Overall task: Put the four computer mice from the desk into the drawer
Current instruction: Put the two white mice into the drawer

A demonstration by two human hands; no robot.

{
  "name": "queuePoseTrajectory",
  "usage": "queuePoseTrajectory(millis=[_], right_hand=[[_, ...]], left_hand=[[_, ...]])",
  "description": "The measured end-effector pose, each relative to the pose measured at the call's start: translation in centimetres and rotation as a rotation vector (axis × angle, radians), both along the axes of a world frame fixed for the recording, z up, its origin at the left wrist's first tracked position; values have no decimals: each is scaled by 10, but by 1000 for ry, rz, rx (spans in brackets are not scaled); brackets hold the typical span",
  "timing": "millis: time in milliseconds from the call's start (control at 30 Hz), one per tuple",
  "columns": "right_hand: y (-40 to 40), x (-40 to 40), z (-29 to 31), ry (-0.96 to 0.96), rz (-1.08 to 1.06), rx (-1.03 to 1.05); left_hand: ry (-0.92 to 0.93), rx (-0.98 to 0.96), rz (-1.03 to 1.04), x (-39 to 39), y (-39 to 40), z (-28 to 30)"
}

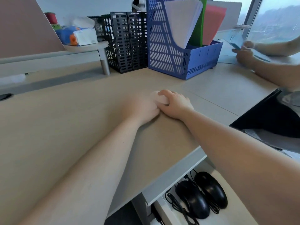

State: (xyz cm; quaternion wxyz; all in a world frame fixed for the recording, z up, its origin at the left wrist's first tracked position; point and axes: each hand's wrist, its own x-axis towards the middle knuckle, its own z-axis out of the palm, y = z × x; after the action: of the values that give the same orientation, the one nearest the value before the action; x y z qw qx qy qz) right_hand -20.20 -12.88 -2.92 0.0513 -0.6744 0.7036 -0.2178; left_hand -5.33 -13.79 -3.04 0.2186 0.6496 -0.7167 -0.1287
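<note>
Both hands (162, 104) on worktop (65, 135), fingers (164, 93) clamped on pale mouse (159, 99); risk: shared grip slipping, mouse dropping short of drawer (217, 174).

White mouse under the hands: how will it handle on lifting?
The white mouse looks small and rounded, so probably light and rigid. Its smooth shell may be slippery; the right hand wraps it, the left hand alongside. No cord visible, so probably nothing trails.

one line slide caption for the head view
Both hands close on a pale mouse; two black mice already in the drawer.
</note>
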Motion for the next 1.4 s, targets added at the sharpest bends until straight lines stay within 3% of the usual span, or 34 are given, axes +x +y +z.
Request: queuePoseTrajectory(millis=[300,467,600,700,933,1267,1400], right_hand=[[56,2,8,-178,-92,11],[107,-4,31,-88,-128,236],[158,-9,60,114,-131,475],[195,-21,68,109,-134,579],[254,-50,29,191,-168,778],[280,-66,-30,203,-163,916],[286,-68,-51,132,-143,868]], left_hand=[[9,103,-37,-4,66,18],[-134,204,-124,-19,127,47],[-179,276,-155,-23,161,48],[-199,273,-168,-30,192,45],[-217,120,-232,-70,255,9],[-337,349,-267,-95,283,-61],[-324,433,-293,-105,294,-91]])
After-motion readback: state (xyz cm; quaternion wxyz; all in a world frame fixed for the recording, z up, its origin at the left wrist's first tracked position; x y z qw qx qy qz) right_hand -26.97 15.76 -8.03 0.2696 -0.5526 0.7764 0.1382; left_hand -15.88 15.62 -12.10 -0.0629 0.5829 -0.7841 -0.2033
